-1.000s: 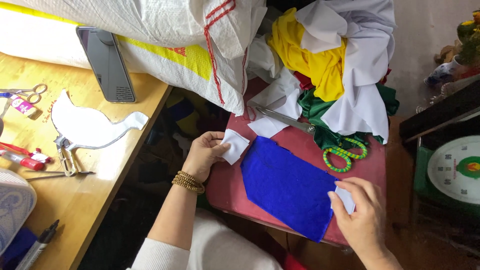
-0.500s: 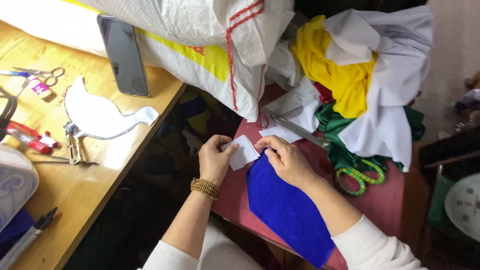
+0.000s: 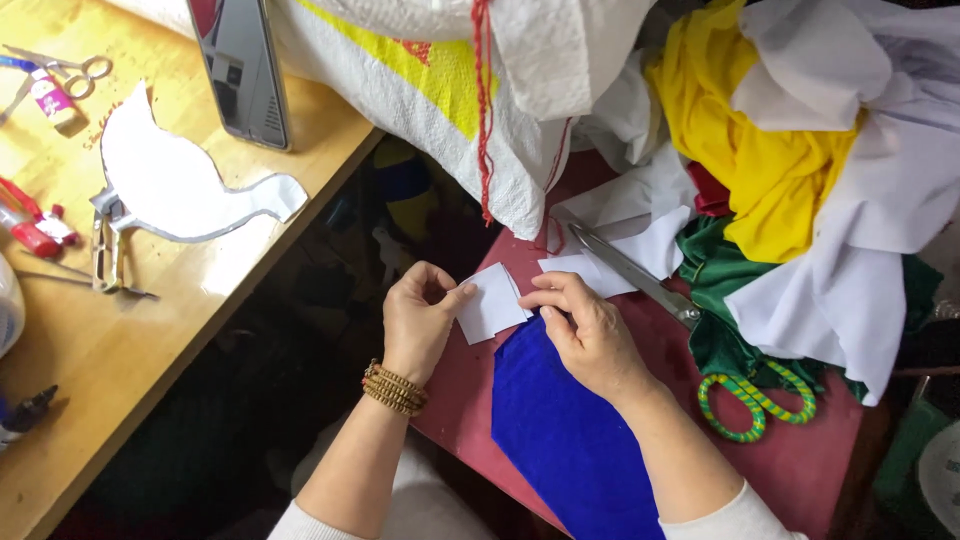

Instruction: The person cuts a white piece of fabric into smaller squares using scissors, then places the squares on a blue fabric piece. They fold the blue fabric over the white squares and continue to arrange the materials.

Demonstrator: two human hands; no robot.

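As our left hand (image 3: 420,322) pinches the white paper square (image 3: 492,303) and our right hand (image 3: 585,335) presses fingertips together at the three o'clock edge of the limp blue felt (image 3: 570,440), we judge both light, best gripped by edges.

Matt blue felt (image 3: 570,430); white paper square (image 3: 490,303); steel scissors (image 3: 625,268); glossy wood table (image 3: 130,330).

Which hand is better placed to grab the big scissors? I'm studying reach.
Probably the right hand: it rests just beside the scissors' blades, while the left hand pinches the white paper piece farther away.
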